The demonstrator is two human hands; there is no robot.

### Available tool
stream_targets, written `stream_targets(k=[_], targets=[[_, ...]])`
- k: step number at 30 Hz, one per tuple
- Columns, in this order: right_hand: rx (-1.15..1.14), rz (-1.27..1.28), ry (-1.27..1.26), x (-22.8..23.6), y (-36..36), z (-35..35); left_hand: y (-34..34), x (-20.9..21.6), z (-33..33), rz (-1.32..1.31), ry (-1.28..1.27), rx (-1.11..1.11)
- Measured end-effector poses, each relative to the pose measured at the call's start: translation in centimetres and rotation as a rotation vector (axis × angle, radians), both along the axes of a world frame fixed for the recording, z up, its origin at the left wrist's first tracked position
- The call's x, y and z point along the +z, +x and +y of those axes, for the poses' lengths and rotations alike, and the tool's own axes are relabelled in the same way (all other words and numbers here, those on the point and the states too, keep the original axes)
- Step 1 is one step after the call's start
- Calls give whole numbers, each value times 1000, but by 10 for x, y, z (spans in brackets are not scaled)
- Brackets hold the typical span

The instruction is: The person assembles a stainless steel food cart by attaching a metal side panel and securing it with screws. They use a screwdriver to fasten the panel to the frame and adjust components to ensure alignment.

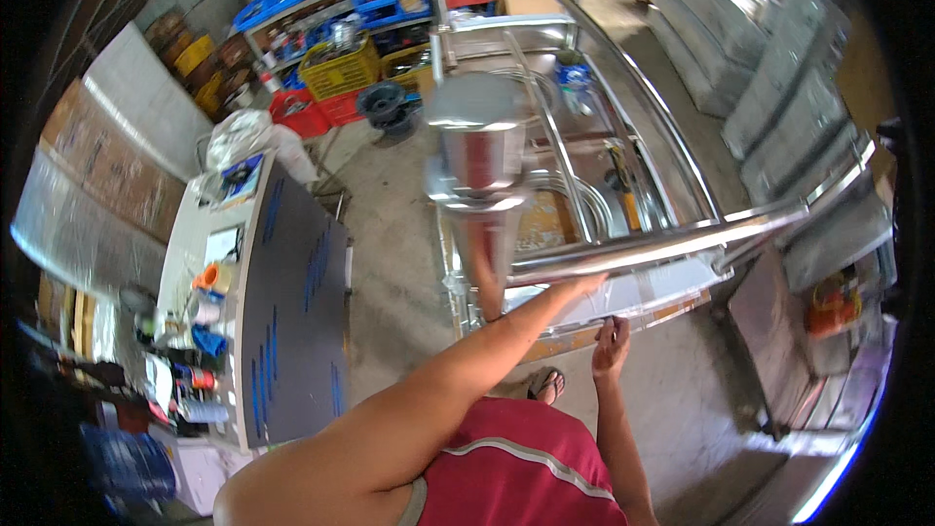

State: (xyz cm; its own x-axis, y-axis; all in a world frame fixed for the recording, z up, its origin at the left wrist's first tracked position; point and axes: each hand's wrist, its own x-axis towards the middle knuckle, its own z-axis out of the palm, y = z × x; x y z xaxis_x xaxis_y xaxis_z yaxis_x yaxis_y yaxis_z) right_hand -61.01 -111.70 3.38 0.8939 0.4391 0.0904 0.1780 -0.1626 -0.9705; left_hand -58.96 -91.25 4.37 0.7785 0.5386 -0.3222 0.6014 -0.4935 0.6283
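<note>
In front of me stands a shiny metal tube frame [672,245], with a polished round post topped by a wide cap [474,102] at its near left corner. My left hand [584,284] reaches across to the near horizontal tube, close to a white panel [643,292] that looks covered in clear film. The fingers of that hand are mostly hidden at the tube, so their grip does not show. Just below the panel's near edge is my right hand [611,346], fingers curled together. Whatever it may pinch is too small to make out.
Inside the frame lie coiled hoses [589,205] and a yellow-handled tool [623,197]. On the left, a workbench [292,302] carries tools, tape and bottles. Crates [336,68] and shelves stand behind. Wrapped grey slabs [779,88] line the right side.
</note>
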Motion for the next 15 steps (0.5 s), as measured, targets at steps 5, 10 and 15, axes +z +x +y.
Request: stream_targets(k=[5, 10, 15], targets=[[19, -65, -95, 6, 3, 1, -1, 9, -9, -65, -37, 16], [-89, -50, -229, 12, -3, 4, -1, 15, -12, -104, -62, 30], [-15, -123, -179, 15, -7, 5, -2, 16, -12, -128, -74, 45]])
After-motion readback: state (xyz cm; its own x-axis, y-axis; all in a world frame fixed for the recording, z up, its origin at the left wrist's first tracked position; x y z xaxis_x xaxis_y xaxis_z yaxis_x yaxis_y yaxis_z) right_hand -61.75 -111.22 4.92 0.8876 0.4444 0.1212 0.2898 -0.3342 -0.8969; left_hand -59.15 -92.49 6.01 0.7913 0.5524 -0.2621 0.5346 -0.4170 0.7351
